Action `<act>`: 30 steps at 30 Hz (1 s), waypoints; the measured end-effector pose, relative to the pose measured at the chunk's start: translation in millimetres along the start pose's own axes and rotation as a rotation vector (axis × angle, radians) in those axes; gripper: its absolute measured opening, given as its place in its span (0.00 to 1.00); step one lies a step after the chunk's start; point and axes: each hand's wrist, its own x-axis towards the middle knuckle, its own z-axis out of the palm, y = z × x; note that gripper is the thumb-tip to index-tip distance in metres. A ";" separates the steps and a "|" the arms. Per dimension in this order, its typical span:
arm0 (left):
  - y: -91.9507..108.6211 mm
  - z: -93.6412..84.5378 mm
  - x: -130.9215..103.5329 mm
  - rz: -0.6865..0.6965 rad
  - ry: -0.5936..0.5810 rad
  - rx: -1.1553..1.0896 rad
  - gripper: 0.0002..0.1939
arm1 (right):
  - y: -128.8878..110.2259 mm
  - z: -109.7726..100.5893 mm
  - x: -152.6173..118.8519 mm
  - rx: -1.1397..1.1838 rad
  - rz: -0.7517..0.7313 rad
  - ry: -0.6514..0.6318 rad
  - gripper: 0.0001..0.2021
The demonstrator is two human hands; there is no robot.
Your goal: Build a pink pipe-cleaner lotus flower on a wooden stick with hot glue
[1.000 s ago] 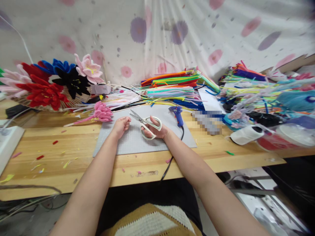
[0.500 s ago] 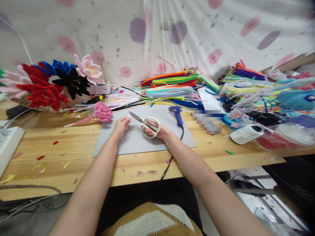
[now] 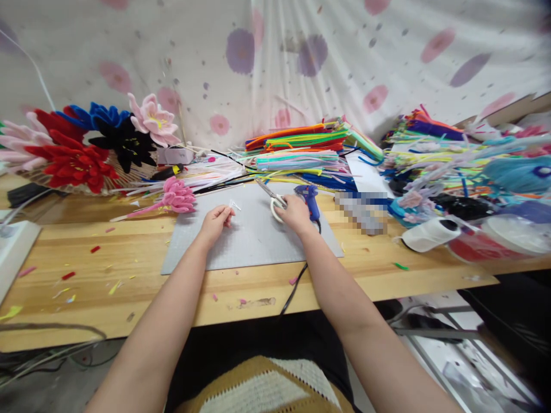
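Observation:
My left hand (image 3: 218, 223) is closed in a pinch above the left part of a grey cutting mat (image 3: 253, 246). What its fingertips hold, if anything, is too small to make out. Small white, partly clear bits (image 3: 235, 205) show just beyond those fingertips; whether they lie on the mat or are held, I cannot tell. My right hand (image 3: 295, 213) grips a pair of scissors (image 3: 275, 202) by the pale handles, blades pointing up and left over the mat. Close beside that hand, to its right, lies a blue glue gun (image 3: 309, 198), its cord running toward the front edge.
A pink fuzzy flower (image 3: 176, 196) lies left of the mat. Finished flowers (image 3: 81, 163) stand at the back left. Bundles of pipe cleaners (image 3: 301, 140) line the back. A white bottle-like object (image 3: 430, 234) and a power strip (image 3: 17, 249) sit at the sides.
My right hand has moved right with the scissors, away from my left hand and close to the glue gun. My left hand has shifted slightly right.

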 end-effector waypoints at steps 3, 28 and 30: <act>4.7 2.8 -1.5 -0.045 0.013 -0.083 0.13 | 7.8 2.8 2.9 -0.033 0.051 0.059 0.17; 15.6 31.1 -18.7 -0.454 -0.272 -0.438 0.09 | -51.5 31.4 -16.5 1.438 0.316 -0.309 0.13; 16.7 29.1 -18.6 -0.464 -0.247 -0.409 0.08 | -49.8 28.9 -14.7 1.447 0.331 -0.248 0.13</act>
